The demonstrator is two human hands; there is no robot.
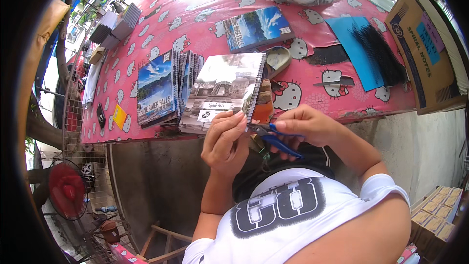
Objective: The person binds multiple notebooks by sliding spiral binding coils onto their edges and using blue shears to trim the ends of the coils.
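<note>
Along the near edge of the pink tabletop [354,101], the right hand [311,126] grasps blue-handled pliers [282,146] at the lower coil end of a grey notebook [222,85], its corner pinched by the left hand [224,142], beside blue notebooks [157,90].

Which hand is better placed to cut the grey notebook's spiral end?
Likely the right hand: it holds the blue-handled cutters, tips near the spiral; the left hand is at the lower corner of the grey notebook.
</note>
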